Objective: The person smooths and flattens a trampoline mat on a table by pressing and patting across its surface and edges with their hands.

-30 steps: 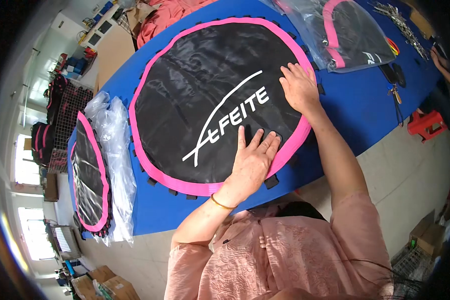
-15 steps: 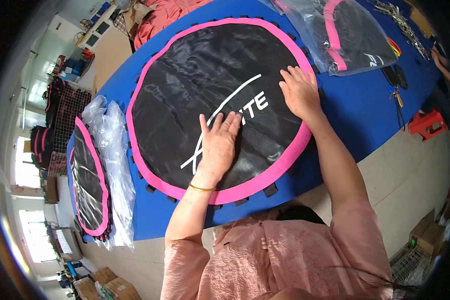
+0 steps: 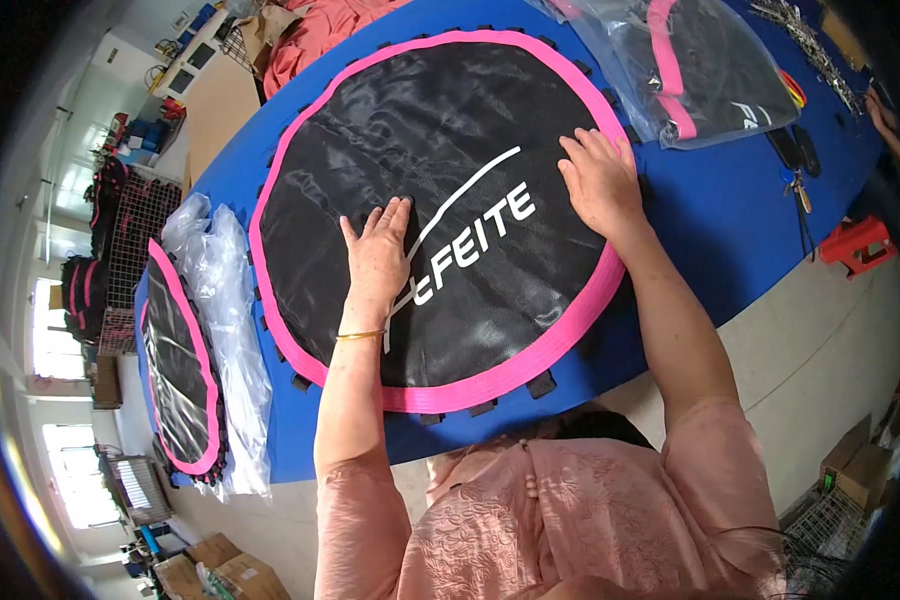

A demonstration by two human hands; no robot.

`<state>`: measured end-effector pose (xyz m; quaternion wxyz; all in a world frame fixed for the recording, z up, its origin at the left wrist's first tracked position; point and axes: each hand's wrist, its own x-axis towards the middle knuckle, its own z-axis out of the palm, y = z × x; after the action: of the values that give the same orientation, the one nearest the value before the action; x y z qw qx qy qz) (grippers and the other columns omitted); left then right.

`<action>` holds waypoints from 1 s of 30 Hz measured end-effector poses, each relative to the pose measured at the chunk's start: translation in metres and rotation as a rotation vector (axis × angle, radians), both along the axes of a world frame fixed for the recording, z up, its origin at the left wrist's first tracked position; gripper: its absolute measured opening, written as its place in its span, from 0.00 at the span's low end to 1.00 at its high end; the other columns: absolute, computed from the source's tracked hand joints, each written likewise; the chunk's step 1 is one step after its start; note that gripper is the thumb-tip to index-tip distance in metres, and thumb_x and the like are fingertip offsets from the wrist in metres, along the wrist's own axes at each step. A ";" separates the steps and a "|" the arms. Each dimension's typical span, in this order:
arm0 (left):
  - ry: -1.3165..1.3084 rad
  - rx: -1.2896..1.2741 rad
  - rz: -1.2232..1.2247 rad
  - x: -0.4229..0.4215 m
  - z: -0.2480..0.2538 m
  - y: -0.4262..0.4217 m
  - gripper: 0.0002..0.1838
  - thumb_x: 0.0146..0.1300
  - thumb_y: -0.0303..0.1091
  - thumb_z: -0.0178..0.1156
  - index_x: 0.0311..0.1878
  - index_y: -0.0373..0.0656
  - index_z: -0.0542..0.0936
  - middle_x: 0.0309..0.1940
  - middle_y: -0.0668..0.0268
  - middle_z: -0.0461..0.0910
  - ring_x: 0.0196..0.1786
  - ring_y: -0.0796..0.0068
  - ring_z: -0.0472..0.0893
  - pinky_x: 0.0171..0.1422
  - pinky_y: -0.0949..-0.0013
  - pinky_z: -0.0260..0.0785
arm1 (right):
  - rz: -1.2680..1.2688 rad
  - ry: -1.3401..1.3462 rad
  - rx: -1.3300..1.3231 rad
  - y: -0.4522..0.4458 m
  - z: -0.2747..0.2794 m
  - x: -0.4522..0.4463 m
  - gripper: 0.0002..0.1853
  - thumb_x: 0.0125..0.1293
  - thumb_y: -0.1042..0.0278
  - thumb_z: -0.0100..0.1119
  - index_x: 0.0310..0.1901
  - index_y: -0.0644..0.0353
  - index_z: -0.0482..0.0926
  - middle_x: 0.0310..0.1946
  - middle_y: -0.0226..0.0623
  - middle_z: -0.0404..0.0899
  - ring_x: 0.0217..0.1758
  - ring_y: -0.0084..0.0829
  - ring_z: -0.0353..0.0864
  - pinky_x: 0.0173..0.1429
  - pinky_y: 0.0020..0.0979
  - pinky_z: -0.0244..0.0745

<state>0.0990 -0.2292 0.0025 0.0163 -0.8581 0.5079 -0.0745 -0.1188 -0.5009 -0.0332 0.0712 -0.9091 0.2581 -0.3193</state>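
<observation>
The left hand (image 3: 377, 258) lies spread toward eight o'clock on the round mat (image 3: 450, 195); the right hand (image 3: 604, 188) rests flat near three o'clock, neither gripping anything.

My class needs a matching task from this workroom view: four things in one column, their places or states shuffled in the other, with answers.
Things
1. Left hand
2. Right hand
3. Stool
4. Clear plastic

Places or states
A. Over the round mat's pink border
B. Crumpled, beside the smaller pink-edged piece
C. On the mat's black middle, beside the white lettering
D. Red, beyond the table's edge

Pairs: 1-C; 2-A; 3-D; 4-B
</observation>
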 end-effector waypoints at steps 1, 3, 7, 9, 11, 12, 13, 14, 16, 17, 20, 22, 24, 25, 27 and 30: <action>-0.024 -0.014 -0.012 -0.003 -0.001 0.001 0.36 0.66 0.22 0.54 0.79 0.47 0.69 0.78 0.64 0.73 0.78 0.57 0.73 0.84 0.27 0.47 | 0.000 -0.001 0.002 0.000 0.000 0.000 0.19 0.75 0.60 0.61 0.63 0.58 0.83 0.64 0.46 0.81 0.72 0.46 0.76 0.79 0.49 0.61; -0.036 -0.014 -0.034 -0.010 -0.003 0.006 0.36 0.65 0.22 0.54 0.79 0.46 0.70 0.77 0.64 0.73 0.77 0.57 0.73 0.84 0.27 0.48 | 0.001 -0.005 0.007 0.001 0.002 0.000 0.19 0.75 0.60 0.61 0.62 0.58 0.83 0.64 0.46 0.82 0.72 0.47 0.76 0.79 0.50 0.61; -0.039 -0.035 -0.107 -0.039 -0.002 0.014 0.37 0.63 0.21 0.56 0.78 0.43 0.70 0.75 0.61 0.75 0.76 0.55 0.73 0.84 0.28 0.48 | 0.006 -0.025 -0.006 0.000 -0.003 0.000 0.19 0.75 0.60 0.61 0.63 0.58 0.83 0.64 0.47 0.81 0.72 0.47 0.76 0.79 0.50 0.61; -0.038 -0.042 -0.146 -0.059 0.005 0.022 0.37 0.63 0.21 0.57 0.78 0.41 0.70 0.74 0.59 0.75 0.76 0.54 0.73 0.85 0.29 0.47 | 0.003 0.001 -0.002 0.000 -0.002 -0.001 0.20 0.75 0.60 0.60 0.63 0.58 0.83 0.65 0.47 0.81 0.72 0.47 0.76 0.79 0.50 0.61; -0.025 -0.040 -0.173 -0.075 0.007 0.028 0.37 0.63 0.22 0.57 0.78 0.40 0.69 0.74 0.58 0.76 0.76 0.53 0.74 0.85 0.29 0.47 | -0.004 0.006 -0.002 0.000 -0.004 0.000 0.20 0.76 0.59 0.60 0.64 0.58 0.83 0.65 0.48 0.81 0.73 0.48 0.75 0.80 0.50 0.60; -0.010 -0.041 -0.190 -0.085 0.009 0.032 0.37 0.62 0.22 0.57 0.78 0.40 0.69 0.74 0.58 0.76 0.76 0.53 0.74 0.85 0.29 0.46 | -0.012 0.016 -0.003 0.000 -0.005 0.000 0.20 0.76 0.59 0.59 0.64 0.58 0.82 0.66 0.48 0.80 0.73 0.48 0.75 0.80 0.51 0.60; -0.001 -0.044 -0.200 -0.093 0.009 0.035 0.37 0.62 0.22 0.57 0.78 0.39 0.70 0.74 0.57 0.75 0.76 0.53 0.74 0.85 0.28 0.46 | -0.012 0.012 -0.002 0.001 -0.003 0.000 0.20 0.76 0.59 0.59 0.64 0.58 0.82 0.66 0.48 0.80 0.73 0.48 0.75 0.80 0.51 0.60; 0.012 -0.015 -0.211 -0.104 0.016 0.036 0.37 0.62 0.22 0.57 0.78 0.39 0.70 0.74 0.56 0.75 0.76 0.53 0.74 0.85 0.28 0.45 | -0.015 0.031 0.006 0.002 -0.001 -0.001 0.21 0.77 0.58 0.58 0.65 0.58 0.82 0.67 0.48 0.80 0.74 0.48 0.74 0.80 0.52 0.59; 0.036 0.012 -0.237 -0.124 0.020 0.039 0.37 0.61 0.22 0.57 0.78 0.39 0.70 0.74 0.57 0.75 0.76 0.53 0.74 0.86 0.28 0.44 | -0.018 0.047 0.015 0.003 -0.001 -0.002 0.21 0.77 0.57 0.57 0.65 0.58 0.82 0.68 0.48 0.80 0.75 0.48 0.74 0.81 0.52 0.59; 0.068 -0.002 -0.257 -0.135 0.024 0.040 0.37 0.62 0.22 0.57 0.78 0.40 0.70 0.74 0.57 0.75 0.75 0.53 0.74 0.85 0.29 0.45 | -0.021 0.056 0.007 0.003 -0.002 -0.002 0.21 0.78 0.57 0.57 0.66 0.57 0.82 0.68 0.48 0.79 0.76 0.48 0.73 0.81 0.53 0.58; 0.134 -0.044 -0.339 -0.163 0.023 0.040 0.32 0.67 0.28 0.56 0.77 0.42 0.72 0.74 0.58 0.76 0.75 0.54 0.75 0.84 0.27 0.45 | -0.024 0.069 0.002 0.003 -0.003 -0.002 0.22 0.78 0.56 0.56 0.66 0.57 0.81 0.69 0.48 0.79 0.77 0.47 0.72 0.82 0.54 0.58; 0.145 -0.062 -0.384 -0.180 0.021 0.036 0.32 0.68 0.30 0.56 0.76 0.42 0.73 0.74 0.58 0.76 0.75 0.54 0.75 0.85 0.26 0.44 | -0.025 0.075 0.004 0.004 -0.003 -0.003 0.22 0.79 0.56 0.56 0.67 0.56 0.81 0.70 0.48 0.78 0.78 0.47 0.71 0.82 0.54 0.57; 0.175 -0.074 -0.430 -0.191 0.019 0.031 0.32 0.66 0.30 0.57 0.76 0.41 0.73 0.74 0.57 0.76 0.75 0.53 0.75 0.85 0.26 0.42 | -0.023 0.074 0.006 0.004 -0.003 -0.003 0.22 0.79 0.56 0.55 0.67 0.57 0.81 0.70 0.47 0.79 0.78 0.47 0.72 0.82 0.54 0.57; 0.169 -0.064 -0.435 -0.195 0.017 0.028 0.33 0.65 0.29 0.57 0.76 0.39 0.73 0.74 0.57 0.75 0.76 0.51 0.74 0.85 0.25 0.41 | -0.023 0.074 0.004 0.004 -0.003 -0.003 0.22 0.79 0.56 0.55 0.67 0.57 0.81 0.70 0.47 0.79 0.78 0.47 0.72 0.82 0.54 0.57; 0.156 -0.066 -0.437 -0.198 0.016 0.021 0.33 0.65 0.29 0.58 0.76 0.38 0.72 0.74 0.57 0.75 0.76 0.51 0.73 0.85 0.25 0.41 | -0.018 0.077 0.002 0.004 -0.003 -0.004 0.22 0.79 0.57 0.55 0.68 0.57 0.80 0.70 0.46 0.79 0.78 0.47 0.72 0.82 0.54 0.57; 0.138 -0.056 -0.440 -0.196 0.022 0.010 0.34 0.65 0.29 0.58 0.76 0.37 0.72 0.74 0.57 0.75 0.76 0.50 0.72 0.85 0.25 0.40 | -0.012 0.088 0.021 0.004 -0.001 -0.005 0.22 0.79 0.57 0.55 0.68 0.57 0.80 0.70 0.46 0.78 0.78 0.47 0.71 0.83 0.53 0.56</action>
<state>-0.0974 -0.2194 0.0248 -0.0589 -0.7298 0.6804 -0.0313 -0.1233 -0.4969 -0.0342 0.0675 -0.9198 0.2697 -0.2768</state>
